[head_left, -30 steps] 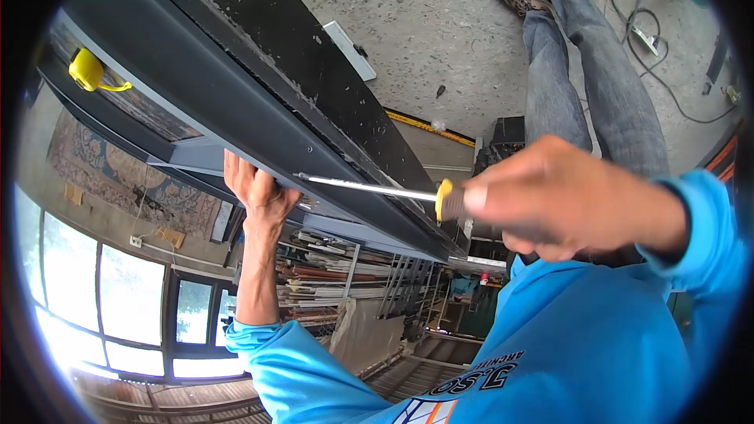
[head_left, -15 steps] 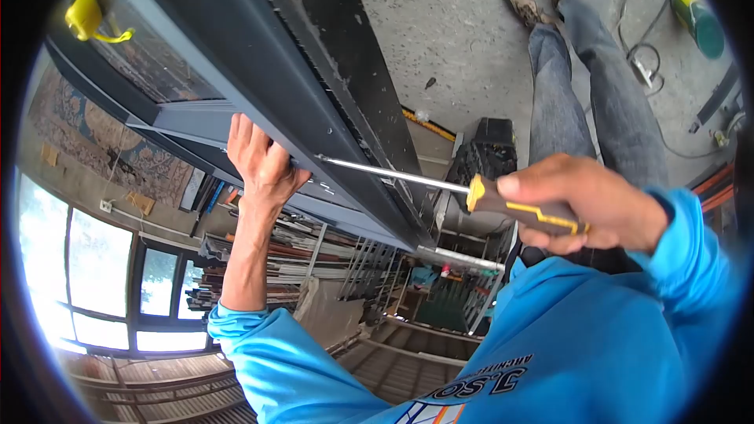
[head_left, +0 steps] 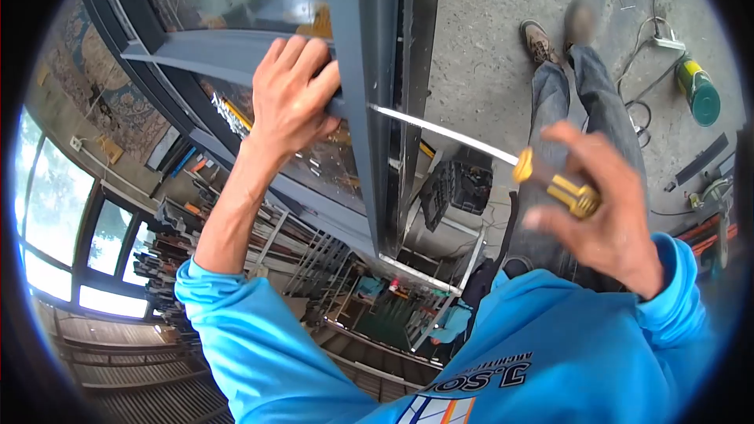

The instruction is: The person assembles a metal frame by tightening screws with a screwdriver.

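A dark grey metal frame (head_left: 351, 23) with glass panels stands in front of me. My left hand (head_left: 289, 102) is closed around its edge, fingers curled over beside a crossbar (head_left: 212, 63). In my right hand (head_left: 616, 216) is a long-shafted screwdriver (head_left: 542, 173) with a dark and yellow handle. The fingers and thumb are spread loosely about that handle, its butt end near the palm, and are slightly blurred. The screwdriver's tip meets the frame's face just right of my left hand. Whatever the tip touches is too small to make out.
A black toolbox (head_left: 463, 188) sits beyond the frame's lower end. On the concrete floor lie a power strip (head_left: 667, 43) with cords and a green and yellow cylindrical object (head_left: 697, 93). Long metal profiles (head_left: 169, 267) are stacked at left. A person in blue (head_left: 452, 322) is further off.
My view has turned, so the frame looks more upright. My right hand has loosened from a full wrap of the screwdriver handle to spread fingers. My left hand still grips the frame.
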`<state>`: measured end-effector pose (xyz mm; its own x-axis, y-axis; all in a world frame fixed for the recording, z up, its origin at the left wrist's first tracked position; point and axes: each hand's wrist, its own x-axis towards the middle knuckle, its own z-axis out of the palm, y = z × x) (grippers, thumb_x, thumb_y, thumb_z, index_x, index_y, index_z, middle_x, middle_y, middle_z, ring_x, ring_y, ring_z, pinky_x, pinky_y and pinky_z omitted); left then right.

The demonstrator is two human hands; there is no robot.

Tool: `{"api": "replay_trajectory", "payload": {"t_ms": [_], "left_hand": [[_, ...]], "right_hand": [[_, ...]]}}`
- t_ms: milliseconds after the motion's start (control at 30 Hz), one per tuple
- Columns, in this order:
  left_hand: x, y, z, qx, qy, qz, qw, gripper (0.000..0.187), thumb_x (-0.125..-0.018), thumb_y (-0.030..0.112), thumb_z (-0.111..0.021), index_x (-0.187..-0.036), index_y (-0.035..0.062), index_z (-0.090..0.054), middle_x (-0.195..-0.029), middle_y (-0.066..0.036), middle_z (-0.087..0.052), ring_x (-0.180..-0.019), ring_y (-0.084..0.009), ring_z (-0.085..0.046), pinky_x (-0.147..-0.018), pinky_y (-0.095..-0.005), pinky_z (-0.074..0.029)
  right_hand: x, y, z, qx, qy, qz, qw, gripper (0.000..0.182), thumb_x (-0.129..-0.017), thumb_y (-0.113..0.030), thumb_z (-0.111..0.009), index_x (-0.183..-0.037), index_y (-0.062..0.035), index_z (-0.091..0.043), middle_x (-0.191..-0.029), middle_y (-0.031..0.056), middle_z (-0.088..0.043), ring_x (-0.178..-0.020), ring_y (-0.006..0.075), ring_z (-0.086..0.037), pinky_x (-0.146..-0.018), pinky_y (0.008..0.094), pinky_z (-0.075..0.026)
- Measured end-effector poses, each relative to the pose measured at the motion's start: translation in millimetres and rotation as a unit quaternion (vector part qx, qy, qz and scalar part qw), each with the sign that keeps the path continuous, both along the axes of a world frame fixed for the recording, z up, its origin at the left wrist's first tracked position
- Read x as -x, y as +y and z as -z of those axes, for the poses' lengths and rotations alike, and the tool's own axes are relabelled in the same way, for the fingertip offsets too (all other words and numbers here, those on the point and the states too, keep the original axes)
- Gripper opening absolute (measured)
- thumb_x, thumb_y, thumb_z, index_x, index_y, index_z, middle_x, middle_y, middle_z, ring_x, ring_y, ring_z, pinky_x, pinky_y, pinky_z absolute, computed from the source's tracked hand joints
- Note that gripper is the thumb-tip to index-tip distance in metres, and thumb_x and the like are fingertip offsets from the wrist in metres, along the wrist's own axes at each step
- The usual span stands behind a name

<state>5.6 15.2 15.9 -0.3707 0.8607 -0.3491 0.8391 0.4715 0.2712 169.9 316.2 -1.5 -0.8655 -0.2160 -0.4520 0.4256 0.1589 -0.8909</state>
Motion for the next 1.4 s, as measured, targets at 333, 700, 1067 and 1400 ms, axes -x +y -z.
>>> {"api": "replay_trajectory", "payload": {"t_ms": [333,700,1067,1400], "left_hand": [[-3,-6,7,-0.026,0.049,0.012,0.998,0.049,-0.04,0.019,-0.073,-0.085,0.0123,-0.056,-0.079,-0.003,-0.047,-0.075,-0.0212,-0.049,-0.065,-0.0336,-0.038],[-9,-9,9,-0.039,0.075,0.028,0.996,0.039,-0.052,0.012,-0.073,-0.087,0.0138,-0.056,-0.082,-0.001,-0.048,-0.081,-0.0187,-0.053,-0.069,-0.0313,-0.041],[-8,-10,14,-0.093,0.088,0.03,0.991,0.044,-0.043,0.011,-0.068,-0.084,0.0091,-0.055,-0.082,-0.005,-0.047,-0.076,-0.0225,-0.049,-0.065,-0.0337,-0.038],[-6,-8,12,-0.063,0.08,0.025,0.994,0.036,-0.048,0.012,-0.067,-0.08,0.0111,-0.051,-0.079,-0.004,-0.046,-0.075,-0.0225,-0.05,-0.064,-0.0333,-0.039]], "right_hand": [[3,8,18,0.46,-0.554,-0.013,0.694,0.055,-0.083,-0.018,-0.07,-0.129,0.0033,-0.047,-0.064,0.006,-0.053,-0.044,0.0106,-0.044,-0.04,0.0225,-0.033],[1,0,-9,0.162,-0.292,-0.069,0.94,0.036,-0.085,-0.019,-0.068,-0.114,0.0005,-0.057,-0.062,0.0072,-0.053,-0.045,0.0132,-0.047,-0.044,0.0274,-0.039],[-11,-14,5,-0.073,0.075,-0.096,0.99,0.047,-0.078,-0.015,-0.073,-0.119,-0.0021,-0.055,-0.067,0.0077,-0.051,-0.049,0.0155,-0.048,-0.043,0.0269,-0.038],[-17,-18,-4,-0.3,0.301,-0.124,0.897,0.035,-0.081,-0.018,-0.07,-0.11,-0.0006,-0.064,-0.07,0.0109,-0.059,-0.054,0.0174,-0.056,-0.046,0.0289,-0.041]]}}
